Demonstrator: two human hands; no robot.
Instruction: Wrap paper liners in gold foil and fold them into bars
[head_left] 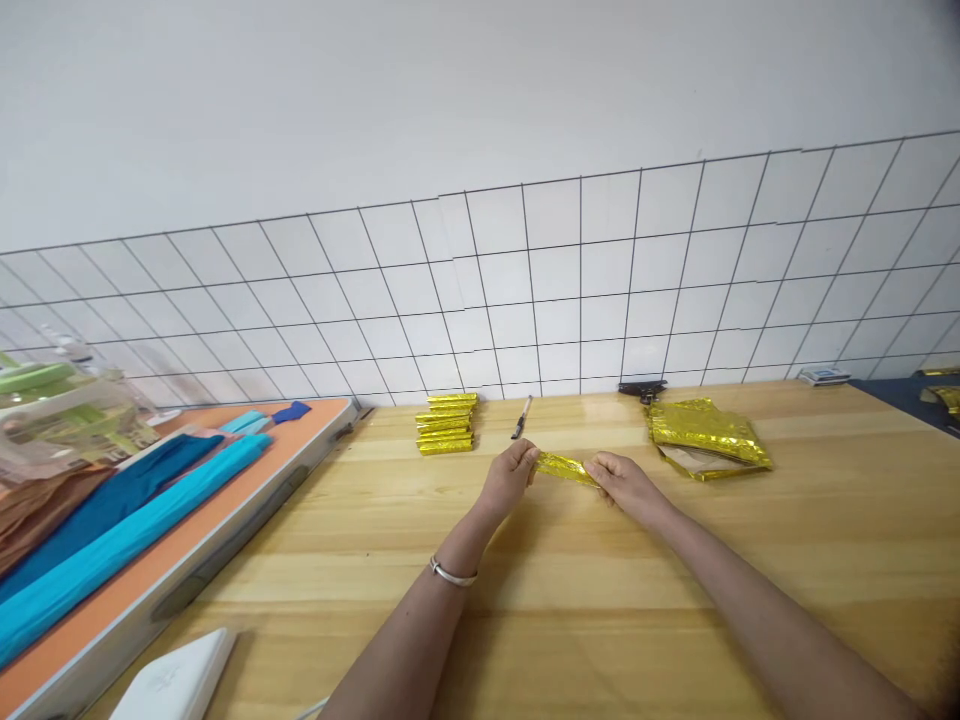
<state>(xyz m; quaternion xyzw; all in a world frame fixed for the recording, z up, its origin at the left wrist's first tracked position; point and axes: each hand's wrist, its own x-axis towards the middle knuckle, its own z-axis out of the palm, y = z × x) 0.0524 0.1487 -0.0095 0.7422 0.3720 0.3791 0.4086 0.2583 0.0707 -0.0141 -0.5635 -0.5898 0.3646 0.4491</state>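
Observation:
Between my two hands a narrow strip of shiny gold foil (564, 467) is held stretched above the wooden table. My left hand (514, 470) is closed on its left end, and my right hand (616, 476) pinches the right end. Beyond my left hand lies a row of several folded gold foil strips (446, 424). A pen (521, 418) rests just past my left hand. To the right of my right hand is a stack of gold foil sheets (709, 437), with a brownish layer showing at its front opening.
A black clip-like object (643, 389) sits by the tiled wall. On the left, an orange surface (300, 455) holds blue and brown cloth (150, 540) and a clear plastic bin (60, 425). A white box-shaped device (176, 680) stands at the near left. Dark blue material (904, 405) lies far right.

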